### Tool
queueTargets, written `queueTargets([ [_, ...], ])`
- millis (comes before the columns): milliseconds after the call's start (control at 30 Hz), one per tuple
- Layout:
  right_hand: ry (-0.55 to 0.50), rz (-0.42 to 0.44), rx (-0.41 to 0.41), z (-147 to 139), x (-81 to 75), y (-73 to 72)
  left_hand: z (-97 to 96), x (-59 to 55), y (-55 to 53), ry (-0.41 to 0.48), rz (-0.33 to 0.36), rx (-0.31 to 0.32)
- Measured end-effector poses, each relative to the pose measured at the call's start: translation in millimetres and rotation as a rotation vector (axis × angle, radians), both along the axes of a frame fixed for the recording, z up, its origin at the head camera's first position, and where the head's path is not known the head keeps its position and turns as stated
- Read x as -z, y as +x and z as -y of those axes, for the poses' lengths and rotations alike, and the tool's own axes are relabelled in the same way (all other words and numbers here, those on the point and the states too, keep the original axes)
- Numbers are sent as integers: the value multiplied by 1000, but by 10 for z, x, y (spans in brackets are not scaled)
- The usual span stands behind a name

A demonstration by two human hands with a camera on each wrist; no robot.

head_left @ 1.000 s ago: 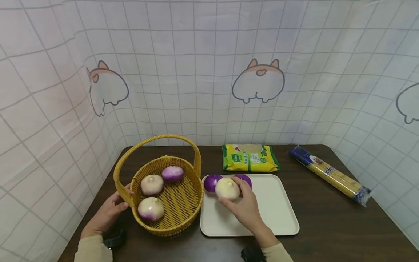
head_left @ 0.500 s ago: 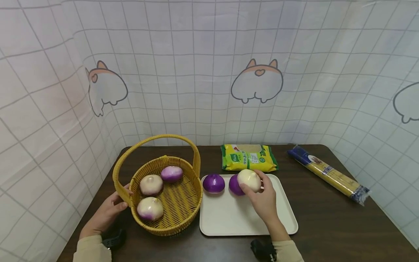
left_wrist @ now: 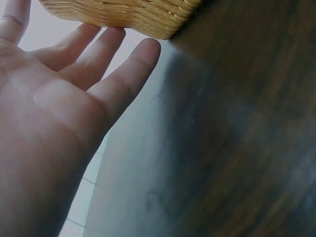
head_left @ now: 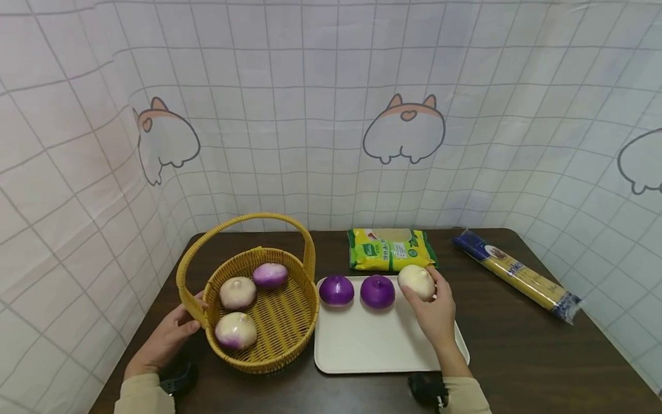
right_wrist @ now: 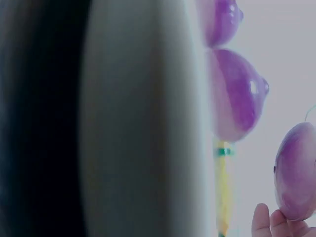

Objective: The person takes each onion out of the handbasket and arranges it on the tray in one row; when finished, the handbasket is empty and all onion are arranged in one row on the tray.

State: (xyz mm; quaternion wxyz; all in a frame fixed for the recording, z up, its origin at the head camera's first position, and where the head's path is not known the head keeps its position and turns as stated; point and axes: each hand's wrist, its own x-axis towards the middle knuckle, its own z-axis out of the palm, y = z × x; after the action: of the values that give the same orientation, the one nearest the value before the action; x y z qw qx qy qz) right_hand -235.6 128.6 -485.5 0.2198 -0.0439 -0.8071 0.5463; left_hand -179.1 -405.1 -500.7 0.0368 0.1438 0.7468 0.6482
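Note:
My right hand [head_left: 435,307] holds a whitish onion [head_left: 415,282] between thumb and fingers, over the back right of the white tray [head_left: 357,351]. In the right wrist view this onion [right_wrist: 296,170] looks pinkish purple and is apart from the tray. Two purple onions, one on the left [head_left: 337,291] and one in the middle [head_left: 377,292], sit along the tray's back. My left hand [head_left: 165,336] touches the left side of the yellow wicker basket [head_left: 279,359]; its fingers [left_wrist: 126,79] look straight in the left wrist view. Inside the basket lie three purple-and-white onions [head_left: 236,330].
Behind the tray lies a yellow and green food packet [head_left: 392,249]. A long pack of pasta [head_left: 517,274] lies slanted at the right. The basket's tall handle [head_left: 258,216] arches above it. A gridded curtain [head_left: 289,144] encloses the dark table [head_left: 512,345].
My right hand has carried the whitish onion rightward across the tray, past the two purple onions, which now show fully. The left hand stays at the basket.

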Motion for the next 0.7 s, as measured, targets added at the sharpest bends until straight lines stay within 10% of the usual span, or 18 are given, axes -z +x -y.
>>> queueTargets([
  [700,35,249,-15,-221,67,-40,-33,-61,28,-20,35,-15],
])
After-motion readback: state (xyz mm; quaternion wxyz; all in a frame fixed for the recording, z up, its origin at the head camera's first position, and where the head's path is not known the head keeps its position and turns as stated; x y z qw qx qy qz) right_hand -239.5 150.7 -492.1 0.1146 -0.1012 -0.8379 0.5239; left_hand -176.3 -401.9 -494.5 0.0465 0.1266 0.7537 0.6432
